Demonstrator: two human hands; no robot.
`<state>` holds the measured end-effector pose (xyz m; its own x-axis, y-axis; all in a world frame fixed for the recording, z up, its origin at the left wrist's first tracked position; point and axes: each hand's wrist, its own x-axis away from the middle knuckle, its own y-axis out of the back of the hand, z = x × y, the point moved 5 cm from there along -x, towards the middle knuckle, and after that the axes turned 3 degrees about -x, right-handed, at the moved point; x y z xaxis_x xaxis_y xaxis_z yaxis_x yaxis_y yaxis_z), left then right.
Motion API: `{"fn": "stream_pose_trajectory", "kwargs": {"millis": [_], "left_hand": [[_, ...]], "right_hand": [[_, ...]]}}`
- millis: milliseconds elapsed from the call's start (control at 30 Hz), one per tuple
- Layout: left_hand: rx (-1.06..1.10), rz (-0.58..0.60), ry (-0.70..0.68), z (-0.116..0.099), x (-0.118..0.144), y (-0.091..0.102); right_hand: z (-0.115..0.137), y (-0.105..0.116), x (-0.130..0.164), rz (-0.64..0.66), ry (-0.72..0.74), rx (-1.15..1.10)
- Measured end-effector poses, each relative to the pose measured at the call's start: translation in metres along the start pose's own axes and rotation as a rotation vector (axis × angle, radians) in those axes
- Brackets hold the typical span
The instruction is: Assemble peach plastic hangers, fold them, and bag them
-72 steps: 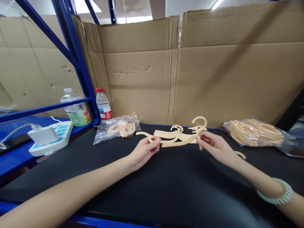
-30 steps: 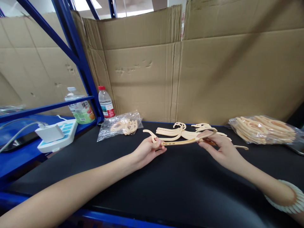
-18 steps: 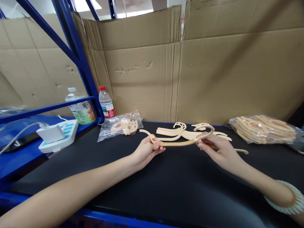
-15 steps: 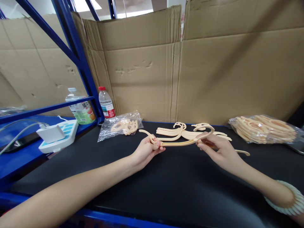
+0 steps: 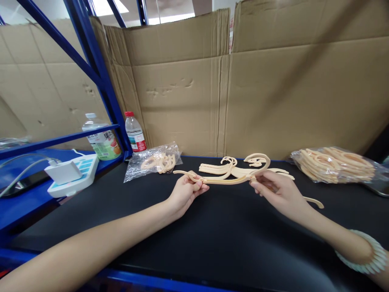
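Note:
A cream plastic folding hanger (image 5: 226,181) is held between my hands above the black tabletop. My left hand (image 5: 186,191) pinches one arm of it, whose curved tip sticks out to the left past my fingers. At the hook end, my right hand (image 5: 278,188) grips the hanger near its middle; the hook curls up above my fingers. Another hanger end pokes out to the right from behind my right wrist. Just behind lie several more cream hangers (image 5: 212,168) in a loose pile, partly covered by the held one.
A clear bag of cream parts (image 5: 161,163) lies at the back left, a fuller bag of hangers (image 5: 337,164) at the back right. Two bottles, one red-capped (image 5: 135,133), stand by the blue frame post. A white power strip (image 5: 74,176) sits left. Cardboard (image 5: 182,101) walls the back.
The held hanger has tilted a little, its left tip now flatter and farther left and its hook standing higher. Both hands keep their grip.

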<state>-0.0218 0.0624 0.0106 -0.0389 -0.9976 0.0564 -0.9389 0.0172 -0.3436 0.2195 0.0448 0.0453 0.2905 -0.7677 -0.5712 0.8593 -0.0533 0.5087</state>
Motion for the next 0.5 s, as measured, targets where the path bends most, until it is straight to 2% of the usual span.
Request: {"fn": "stream_pose_trajectory", "kwargs": {"millis": [200,300,367,433,500], "left_hand": [[-0.005,0.007,0.008,0.001,0.000,0.000],[-0.117,0.098,0.042,0.004,0.005,-0.005],[-0.329,0.215,0.042,0.006,0.014,-0.013],[-0.657,0.395,-0.079,0.006,0.030,-0.026],[-0.988,0.598,-0.396,0.000,0.052,-0.043]], "right_hand": [[0.000,0.005,-0.004,-0.058,-0.104,-0.111],[-0.006,0.010,-0.006,-0.092,-0.162,-0.131],[-0.010,0.012,-0.008,-0.098,-0.190,-0.140],[-0.015,0.011,-0.009,-0.081,-0.210,-0.133],[-0.020,0.008,-0.009,-0.039,-0.220,-0.115]]}}
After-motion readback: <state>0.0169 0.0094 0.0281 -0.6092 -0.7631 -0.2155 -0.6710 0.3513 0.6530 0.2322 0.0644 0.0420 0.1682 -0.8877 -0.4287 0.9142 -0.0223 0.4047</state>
